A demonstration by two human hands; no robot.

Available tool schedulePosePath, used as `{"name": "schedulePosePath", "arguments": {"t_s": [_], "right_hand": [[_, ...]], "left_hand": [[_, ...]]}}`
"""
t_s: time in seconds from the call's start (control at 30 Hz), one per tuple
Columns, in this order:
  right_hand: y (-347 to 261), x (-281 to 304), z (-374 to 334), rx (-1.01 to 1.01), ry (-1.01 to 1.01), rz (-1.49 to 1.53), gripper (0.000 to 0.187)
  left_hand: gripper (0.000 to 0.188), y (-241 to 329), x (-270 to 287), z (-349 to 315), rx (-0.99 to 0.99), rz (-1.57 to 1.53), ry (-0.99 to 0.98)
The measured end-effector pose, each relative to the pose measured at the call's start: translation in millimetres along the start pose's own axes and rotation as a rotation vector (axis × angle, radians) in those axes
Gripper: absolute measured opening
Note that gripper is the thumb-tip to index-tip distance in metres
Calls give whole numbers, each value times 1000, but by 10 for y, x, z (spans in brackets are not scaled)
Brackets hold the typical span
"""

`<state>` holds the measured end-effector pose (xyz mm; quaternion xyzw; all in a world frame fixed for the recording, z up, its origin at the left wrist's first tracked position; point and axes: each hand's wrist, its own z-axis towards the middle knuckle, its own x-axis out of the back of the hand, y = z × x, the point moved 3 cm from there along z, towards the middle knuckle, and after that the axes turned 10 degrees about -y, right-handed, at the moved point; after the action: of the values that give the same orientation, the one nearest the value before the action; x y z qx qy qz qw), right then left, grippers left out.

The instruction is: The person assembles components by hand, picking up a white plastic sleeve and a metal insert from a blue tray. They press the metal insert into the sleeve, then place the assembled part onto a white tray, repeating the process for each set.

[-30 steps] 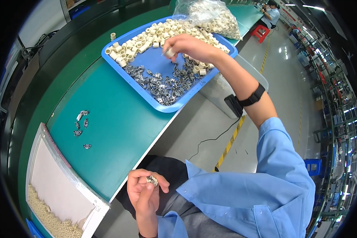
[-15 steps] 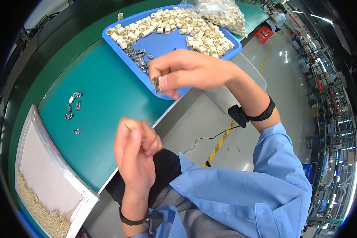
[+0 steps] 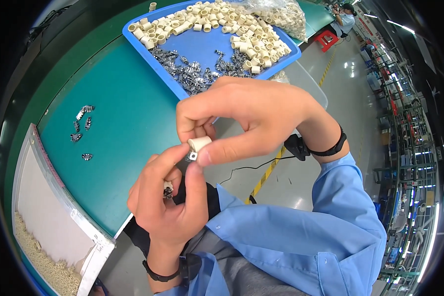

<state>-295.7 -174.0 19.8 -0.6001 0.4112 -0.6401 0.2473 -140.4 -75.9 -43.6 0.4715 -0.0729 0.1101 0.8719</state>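
Observation:
My right hand (image 3: 254,111) pinches a short cream cylinder (image 3: 201,143) between thumb and forefinger. Right below the cylinder is a small shiny metal piece (image 3: 193,157) with a dark hole, at the fingertips of my left hand (image 3: 165,212). The two pieces appear to touch, and both hands meet there. More metal pieces (image 3: 168,190) are tucked in the curled fingers of my left hand. Ahead, a blue tray (image 3: 155,66) carries many hollow cream cylinders (image 3: 241,42) along its far and right sides and a heap of small metal pieces (image 3: 195,79) at its near side.
Several metal pieces (image 3: 87,123) lie on the green tabletop (image 3: 118,108) at left. A white-framed box (image 3: 59,197) with cream granular bits stands at lower left. A clear bag of cream cylinders (image 3: 286,19) rests at the tray's far right. Another person (image 3: 345,20) sits far off.
My right hand has come nearer and my left hand has risen to meet it. The cream cylinder now shows at the fingertips, above the metal piece. The view has shifted slightly.

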Motion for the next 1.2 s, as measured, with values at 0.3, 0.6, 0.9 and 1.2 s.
{"name": "schedulePosePath", "arguments": {"t_s": [0.3, 0.6, 0.9, 1.2], "right_hand": [[-160, -151, -6, 24, 114, 13, 25], [-256, -293, -31, 117, 242, -100, 20], [-299, -352, -45, 252, 316, -326, 19], [-298, -390, -3, 329, 345, -412, 12]], "left_hand": [[28, -139, 91, -95, -79, -259, -63], [21, -130, 271, -223, -305, 50, -98], [34, -61, 77, -315, -23, -329, 14], [21, -45, 185, -372, 180, -556, -33]]}}
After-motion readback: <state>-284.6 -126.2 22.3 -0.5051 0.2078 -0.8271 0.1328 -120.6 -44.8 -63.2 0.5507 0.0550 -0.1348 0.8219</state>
